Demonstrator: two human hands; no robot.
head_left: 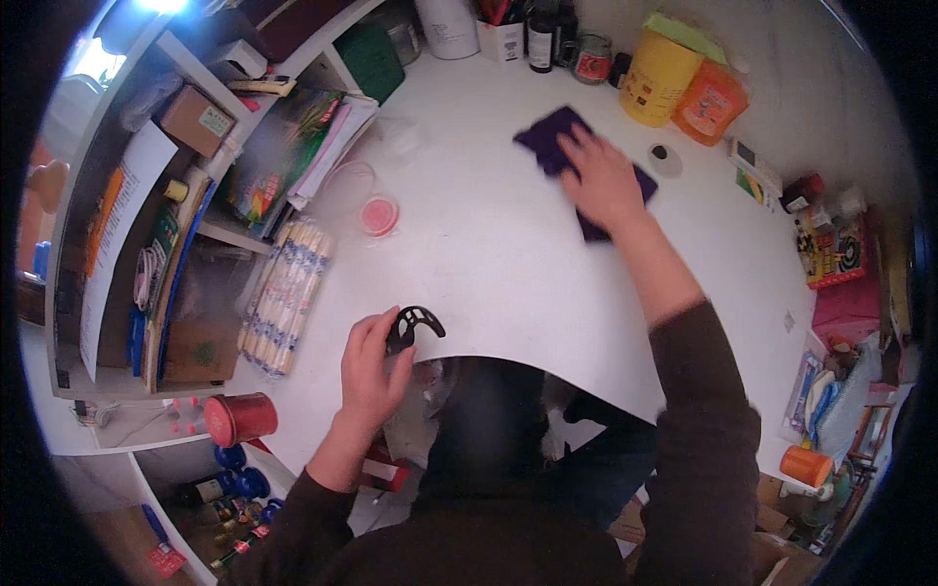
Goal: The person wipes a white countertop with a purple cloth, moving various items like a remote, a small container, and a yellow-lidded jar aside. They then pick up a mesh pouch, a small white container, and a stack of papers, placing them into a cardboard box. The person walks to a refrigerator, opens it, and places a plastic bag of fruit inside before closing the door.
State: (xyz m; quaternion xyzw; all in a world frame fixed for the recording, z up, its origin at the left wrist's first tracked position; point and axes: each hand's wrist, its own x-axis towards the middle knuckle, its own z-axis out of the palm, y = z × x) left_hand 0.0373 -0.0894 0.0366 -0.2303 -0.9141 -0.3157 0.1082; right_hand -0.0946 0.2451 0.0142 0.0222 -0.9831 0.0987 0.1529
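A curved black plastic piece with cut-out openings [419,319] is held between the thumb and fingers of my left hand [372,370], close to the front edge of the white desk [469,271]. My right hand [599,176] lies flat on a dark purple cloth [546,143] towards the back of the desk, its fingers spread over the fabric. The cloth is partly hidden under the hand. Left of the middle, a small round container with a pink-red face [379,216] rests on the desktop beside clear plastic.
On the left stand a shelf with books [293,154] and a wrapped bundle of pale sticks [287,297]. Along the back are a yellow canister [659,73], an orange pouch [709,102] and bottles [541,40]. A red canister [240,419] stands lower left, an orange cup [804,466] lower right.
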